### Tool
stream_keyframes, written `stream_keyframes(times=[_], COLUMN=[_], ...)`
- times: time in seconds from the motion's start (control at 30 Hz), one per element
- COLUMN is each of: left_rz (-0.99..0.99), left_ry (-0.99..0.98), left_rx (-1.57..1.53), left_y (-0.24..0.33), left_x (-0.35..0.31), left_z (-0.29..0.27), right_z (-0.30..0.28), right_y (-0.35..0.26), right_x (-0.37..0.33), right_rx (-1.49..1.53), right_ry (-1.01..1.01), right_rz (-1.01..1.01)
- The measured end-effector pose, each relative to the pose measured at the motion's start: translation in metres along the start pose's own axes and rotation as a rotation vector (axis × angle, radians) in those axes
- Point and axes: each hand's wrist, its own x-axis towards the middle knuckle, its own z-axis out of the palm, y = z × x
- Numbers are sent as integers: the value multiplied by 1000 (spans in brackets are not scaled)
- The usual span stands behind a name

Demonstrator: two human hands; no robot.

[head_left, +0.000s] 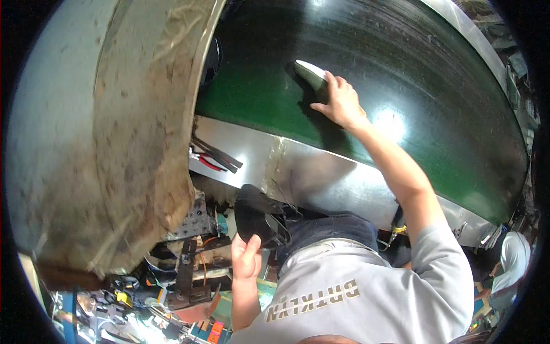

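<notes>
My right hand reaches out over the green conveyor belt. Its fingers are closed round the near end of a dark, shoe-shaped piece with a white upper edge. The pointed end of that piece faces away to the left, and its shadow falls on the belt. Low on the left, close to my body, my left hand grips a black, shoe-shaped piece with the thumb laid on its surface. That piece stands tip up, and part of the fingers is hidden behind it.
A bare metal rail runs along the belt's near edge. Red-handled pliers and dark flat tools lie on it. A large stained cover rises at the left. Cluttered machine parts stand below. Another person is at the far right.
</notes>
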Motion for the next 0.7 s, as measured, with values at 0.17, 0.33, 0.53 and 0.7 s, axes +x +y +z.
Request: stream_keyframes(times=[0.17,0.33,0.53,0.7], left_rz=[101,189,288,329], left_ry=[101,266,294,-125], left_rx=[122,45,542,117], left_y=[-11,-17,-47,-36], left_x=[-23,-33,23,21], left_z=[-33,-58,-63,-29], right_z=[-6,-30,33,61], right_y=[6,-19,-74,-54], right_x=[7,-46,-163,-177], right_rx=[298,1351,1719,767], right_ry=[-242,-402,-216,-83], right_rz=[281,726,825,667])
